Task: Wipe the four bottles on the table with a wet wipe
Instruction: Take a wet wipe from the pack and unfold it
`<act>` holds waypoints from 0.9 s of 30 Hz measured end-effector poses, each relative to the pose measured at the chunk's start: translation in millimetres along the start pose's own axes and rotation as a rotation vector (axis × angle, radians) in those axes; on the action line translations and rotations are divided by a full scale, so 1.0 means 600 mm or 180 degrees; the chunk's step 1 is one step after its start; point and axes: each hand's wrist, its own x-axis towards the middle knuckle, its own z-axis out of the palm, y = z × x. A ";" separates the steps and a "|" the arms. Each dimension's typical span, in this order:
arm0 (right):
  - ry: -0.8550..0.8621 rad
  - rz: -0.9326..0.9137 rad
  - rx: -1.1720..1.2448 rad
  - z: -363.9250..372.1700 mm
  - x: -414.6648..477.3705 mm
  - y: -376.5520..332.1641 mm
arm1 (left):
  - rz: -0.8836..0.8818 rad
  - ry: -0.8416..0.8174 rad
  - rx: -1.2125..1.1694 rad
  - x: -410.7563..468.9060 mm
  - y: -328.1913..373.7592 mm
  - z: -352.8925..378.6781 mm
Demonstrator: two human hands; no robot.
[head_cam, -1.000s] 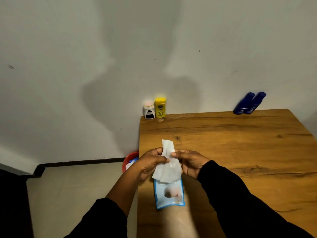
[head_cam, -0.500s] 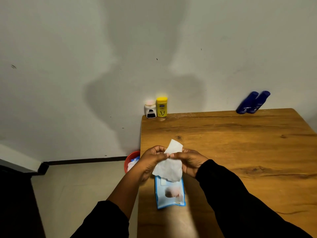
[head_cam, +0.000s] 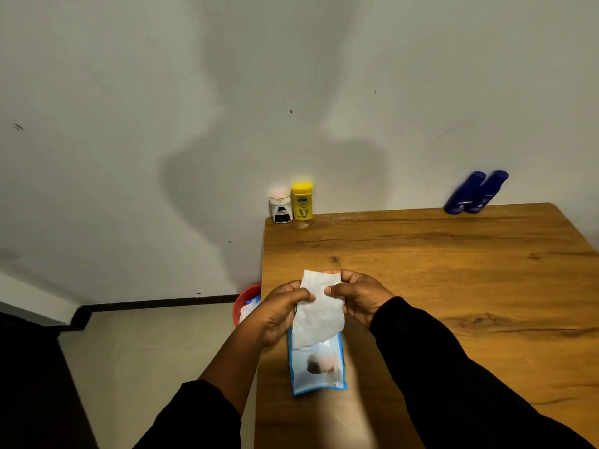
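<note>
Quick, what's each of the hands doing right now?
Left hand: pinches the left edge of the wet wipe.
Right hand: pinches the right edge of the same wet wipe.

**Wall, floor and a red tub**

A pale wall (head_cam: 129, 92) fills the upper half of the frame, with a broad grey shadow (head_cam: 275, 157) across its middle. A dark skirting strip (head_cam: 162, 301) runs along its foot at centre left, above a light floor (head_cam: 146, 351). A red tub (head_cam: 245, 294) holding white and blue scraps stands just left of centre. A blue packet (head_cam: 319, 367) lies flat at lower centre.
</note>
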 end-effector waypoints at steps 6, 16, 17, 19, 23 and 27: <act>0.0349 -0.0153 0.0145 -0.008 0.003 -0.010 | 0.0143 0.0299 -0.0225 0.010 0.008 0.000; -0.0379 0.0603 0.0693 -0.003 0.025 -0.010 | 0.0244 0.0027 -0.0122 0.016 0.052 0.022; -0.0429 0.0635 0.0595 -0.002 0.028 -0.012 | 0.0283 0.0095 -0.0003 0.020 0.059 0.025; -0.0431 0.0583 0.0317 0.001 0.039 -0.017 | 0.0403 0.0411 0.0219 0.031 0.069 0.024; -0.0403 0.0489 0.0064 0.007 0.063 -0.026 | 0.0450 0.0958 0.0198 0.059 0.078 0.013; 0.0075 0.0367 -0.0123 0.019 0.096 -0.035 | 0.0307 0.1092 -0.0152 0.086 0.076 0.004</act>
